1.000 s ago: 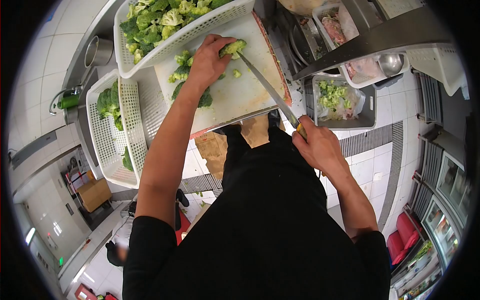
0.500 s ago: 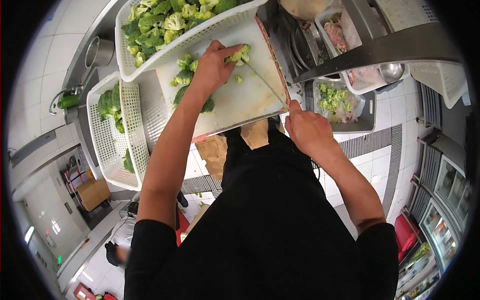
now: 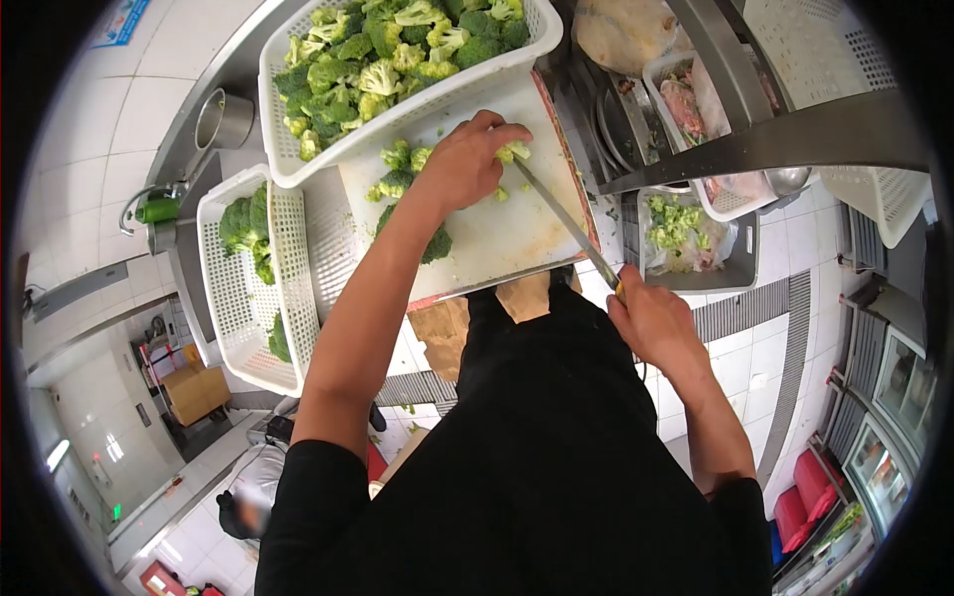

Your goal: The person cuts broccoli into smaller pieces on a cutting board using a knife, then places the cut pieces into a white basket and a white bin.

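Observation:
My left hand point(image 3: 469, 164) is over the white cutting board point(image 3: 507, 233), its fingers closed on a small broccoli piece point(image 3: 513, 151). In my right hand point(image 3: 651, 316) is the handle of a long knife point(image 3: 571, 226), its tip beside that piece. Several broccoli florets point(image 3: 395, 183) lie on the board left of and under my left wrist. Behind the board a white basket point(image 3: 417, 89) is heaped with cut broccoli. A second white basket point(image 3: 308, 238) at the left holds larger broccoli heads point(image 3: 245, 226).
At the right, a grey bin point(image 3: 747, 248) holds pale green trimmings point(image 3: 676, 223). A metal bar point(image 3: 775, 144) crosses above it, near trays of meat point(image 3: 684, 104). A metal pot point(image 3: 224, 119) stands at the upper left. A person point(image 3: 253, 487) is at the lower left.
The knife has turned, showing more of its blade, and my right hand has moved down and right, away from the board. The whole view has shifted slightly.

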A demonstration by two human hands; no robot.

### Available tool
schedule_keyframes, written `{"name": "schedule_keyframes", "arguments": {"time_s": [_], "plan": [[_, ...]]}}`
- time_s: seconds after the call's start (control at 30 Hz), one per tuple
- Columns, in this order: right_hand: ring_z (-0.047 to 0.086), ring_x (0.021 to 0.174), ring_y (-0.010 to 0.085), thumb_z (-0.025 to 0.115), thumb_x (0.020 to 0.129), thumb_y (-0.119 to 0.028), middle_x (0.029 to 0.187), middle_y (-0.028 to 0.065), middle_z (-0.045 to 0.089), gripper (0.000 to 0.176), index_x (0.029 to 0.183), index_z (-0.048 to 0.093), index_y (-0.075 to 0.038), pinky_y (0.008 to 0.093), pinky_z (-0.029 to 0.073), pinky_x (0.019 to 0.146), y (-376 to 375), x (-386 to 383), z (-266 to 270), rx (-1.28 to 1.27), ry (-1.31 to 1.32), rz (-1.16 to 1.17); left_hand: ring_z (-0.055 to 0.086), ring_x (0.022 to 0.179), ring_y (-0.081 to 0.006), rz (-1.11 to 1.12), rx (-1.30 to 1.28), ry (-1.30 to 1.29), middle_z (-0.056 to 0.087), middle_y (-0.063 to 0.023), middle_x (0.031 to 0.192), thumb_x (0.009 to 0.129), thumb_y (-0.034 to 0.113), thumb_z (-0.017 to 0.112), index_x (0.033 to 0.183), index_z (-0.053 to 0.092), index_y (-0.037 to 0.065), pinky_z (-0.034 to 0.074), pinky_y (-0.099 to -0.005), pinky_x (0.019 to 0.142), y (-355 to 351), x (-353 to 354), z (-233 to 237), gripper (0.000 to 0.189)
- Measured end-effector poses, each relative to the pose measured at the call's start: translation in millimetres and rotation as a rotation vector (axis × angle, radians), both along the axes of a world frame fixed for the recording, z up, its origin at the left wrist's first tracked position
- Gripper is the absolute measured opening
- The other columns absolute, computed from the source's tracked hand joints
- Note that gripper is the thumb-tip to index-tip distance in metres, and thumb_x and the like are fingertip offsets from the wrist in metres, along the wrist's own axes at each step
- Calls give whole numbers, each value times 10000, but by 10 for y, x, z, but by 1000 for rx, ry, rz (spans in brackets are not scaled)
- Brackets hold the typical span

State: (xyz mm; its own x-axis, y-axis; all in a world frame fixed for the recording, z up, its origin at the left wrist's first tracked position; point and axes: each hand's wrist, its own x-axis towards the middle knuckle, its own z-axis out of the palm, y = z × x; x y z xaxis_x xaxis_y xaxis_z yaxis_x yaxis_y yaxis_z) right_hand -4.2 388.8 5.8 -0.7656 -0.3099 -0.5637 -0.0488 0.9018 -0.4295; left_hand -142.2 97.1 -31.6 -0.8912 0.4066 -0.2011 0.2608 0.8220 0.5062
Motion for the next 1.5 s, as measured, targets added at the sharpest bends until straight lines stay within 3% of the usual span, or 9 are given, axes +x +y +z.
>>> {"name": "schedule_keyframes", "arguments": {"time_s": [0.17, 0.33, 0.43, 0.67, 0.77, 0.97, 1.1, 1.27, 1.5], "plan": [[707, 840, 446, 587, 1009, -291, 843, 239, 713, 305, 1144, 514, -27, 562, 543, 766, 4, 95, -144, -24, -20, -48, 600, 1262, -259, 36, 250, 271, 600, -76, 1395, 882, -58, 656, 1384, 637, 187, 553, -368, 993, -305, -109, 750, 559], [702, 844, 462, 588, 1009, -308, 853, 245, 714, 319, 1172, 501, -48, 568, 538, 766, 25, 91, -211, -48, 2, -65, 714, 985, -229, 400, 270, 403, 693, -148, 1272, 922, 98, 711, 1295, 687, 105, 590, -386, 882, -623, -81, 1451, 374], [699, 852, 465, 591, 1005, -296, 848, 247, 710, 311, 1156, 499, -41, 569, 532, 768, 19, 70, -205, -76, -7, -70, 729, 910, -310, 348, -132, 0, 717, -164, 1195, 934, 149, 691, 1260, 701, 98, 587, -415, 872, -518, 80, 1110, 330], [697, 865, 464, 596, 997, -277, 858, 261, 710, 307, 1149, 503, -27, 567, 524, 778, -8, 67, -153, -75, -1, -71, 679, 1015, -389, 217, -24, 235, 682, -180, 1249, 872, 87, 663, 1264, 695, 123, 550, -450, 917, -722, 168, -237, 395], [695, 865, 469, 596, 997, -273, 871, 264, 712, 307, 1155, 505, -27, 569, 522, 784, -17, 63, -170, -79, -9, -86, 665, 1019, -411, 266, -26, 274, 688, -192, 1151, 844, 57, 650, 1163, 712, 97, 543, -472, 924, -628, 179, -244, 327], [692, 868, 475, 595, 996, -272, 874, 266, 712, 305, 1158, 503, -30, 571, 521, 792, -3, 91, -201, -84, -25, -101, 668, 865, -174, 382, 180, 121, 713, -88, 1083, 912, 45, 674, 1153, 705, 77, 541, -324, 790, -494, 252, 710, 245], [690, 871, 477, 594, 1002, -278, 874, 264, 712, 311, 1164, 504, -29, 571, 520, 792, -12, 85, -220, -110, 2, -108, 669, 914, -139, 612, 425, 635, 730, -83, 1127, 968, 49, 632, 1245, 705, 121, 546, -330, 778, -881, 40, 1347, 295], [688, 888, 477, 596, 1006, -277, 876, 259, 714, 311, 1165, 504, -26, 568, 518, 797, -14, 84, -253, -130, 22, -105, 683, 925, -162, 443, -198, -140, 727, -96, 1249, 984, 201, 679, 1336, 698, 206, 556, -354, 859, -853, 241, 1165, 353], [686, 914, 471, 591, 1006, -263, 882, 257, 714, 290, 1136, 493, -24, 558, 518, 807, -43, 54, -214, -150, -5, -112, 666, 1107, -400, 406, -287, 141, 628, -186, 1328, 891, 234, 719, 1340, 623, 168, 540, -472, 969, -1049, 294, -172, 464]]}}
